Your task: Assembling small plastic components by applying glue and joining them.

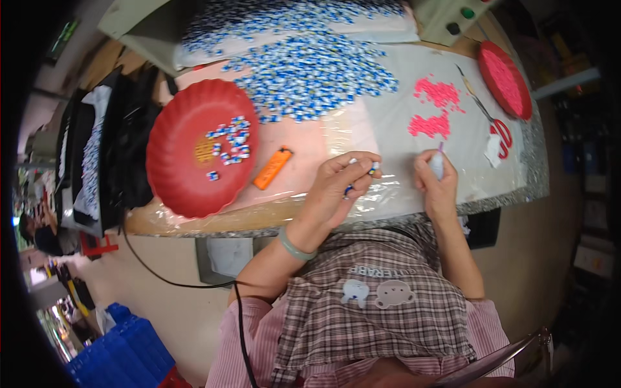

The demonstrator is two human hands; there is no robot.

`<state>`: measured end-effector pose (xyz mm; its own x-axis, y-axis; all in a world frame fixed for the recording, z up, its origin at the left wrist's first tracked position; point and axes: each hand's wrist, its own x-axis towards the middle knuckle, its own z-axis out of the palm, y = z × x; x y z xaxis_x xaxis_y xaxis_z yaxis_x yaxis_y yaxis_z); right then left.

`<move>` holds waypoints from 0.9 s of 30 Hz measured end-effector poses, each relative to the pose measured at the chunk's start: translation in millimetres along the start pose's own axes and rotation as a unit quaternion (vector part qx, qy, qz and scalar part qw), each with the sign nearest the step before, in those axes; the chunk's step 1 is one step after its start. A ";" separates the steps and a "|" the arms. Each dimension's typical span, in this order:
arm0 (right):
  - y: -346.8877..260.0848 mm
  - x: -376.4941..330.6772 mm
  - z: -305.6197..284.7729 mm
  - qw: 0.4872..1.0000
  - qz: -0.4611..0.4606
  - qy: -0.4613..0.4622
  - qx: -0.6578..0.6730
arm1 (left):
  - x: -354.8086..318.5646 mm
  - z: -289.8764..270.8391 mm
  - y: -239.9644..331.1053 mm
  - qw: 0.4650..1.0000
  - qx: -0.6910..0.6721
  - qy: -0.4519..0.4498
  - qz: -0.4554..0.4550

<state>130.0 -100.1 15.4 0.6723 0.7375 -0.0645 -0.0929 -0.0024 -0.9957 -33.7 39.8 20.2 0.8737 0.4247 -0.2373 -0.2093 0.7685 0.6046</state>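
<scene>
My left hand [333, 191] is closed around a few small blue-and-white pieces [373, 169]; one shows at the fingertips and another below, against the palm. In my right hand [441, 187] is a pen-like tool with a pale blue body [436, 166] and a thin purple tip pointing away from me. Just beyond that tip lie two patches of tiny pink bits [429, 125] on a white sheet. A red fluted bowl [174, 152], left of my hands, holds some of the blue-and-white pieces. A large heap of these pieces [317, 81] spreads over the table's far middle.
Between bowl and left hand lies a flat orange object [273, 169]. At the right are red-handled scissors [501, 139], a slim pointed tool [468, 84] and a red dish [528, 111] of pink bits. A black cable [174, 282] hangs at the left. Blue crates [123, 352] stand on the floor.
</scene>
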 end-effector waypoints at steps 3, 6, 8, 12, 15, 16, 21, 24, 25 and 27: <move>-1.3 -0.7 1.5 1.000 -0.001 0.026 -0.017 | -11.5 -4.7 23.4 0.999 -0.033 0.000 0.032; -2.6 -1.6 2.4 0.999 0.006 0.031 -0.010 | -31.4 -9.3 59.4 0.995 -0.046 0.001 0.083; -3.3 -1.9 1.9 0.999 0.003 0.042 -0.033 | -45.3 -11.4 87.5 0.976 0.037 0.083 0.196; -0.2 -0.6 3.5 0.998 0.008 0.049 -0.031 | -58.8 -40.9 126.0 0.857 0.284 0.290 0.317; -2.3 2.0 4.6 0.999 0.011 0.036 -0.036 | -58.7 -74.5 141.1 0.757 0.449 0.339 0.332; -2.1 2.3 3.5 0.998 0.009 0.047 -0.035 | -57.3 -77.0 143.5 0.760 0.452 0.329 0.331; -4.3 0.2 -2.3 0.999 0.011 0.032 -0.006 | -46.5 -71.3 139.3 0.524 0.733 0.290 0.323; -4.2 -0.9 -6.4 1.000 0.012 0.026 -0.002 | -38.1 -56.9 133.9 0.438 0.794 0.291 0.306; -4.5 -1.6 -6.9 1.000 0.011 0.020 0.005 | -34.6 -54.4 132.5 0.372 0.819 0.302 0.317; -1.7 -2.0 -11.4 1.000 0.009 0.004 0.027 | -26.0 -45.0 127.9 0.289 0.844 0.305 0.334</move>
<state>137.2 -109.3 16.5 0.6762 0.7320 -0.0832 -0.1444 0.0209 -0.9893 -103.0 148.6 69.4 0.5379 0.6098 0.5820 0.7200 -0.6914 0.0590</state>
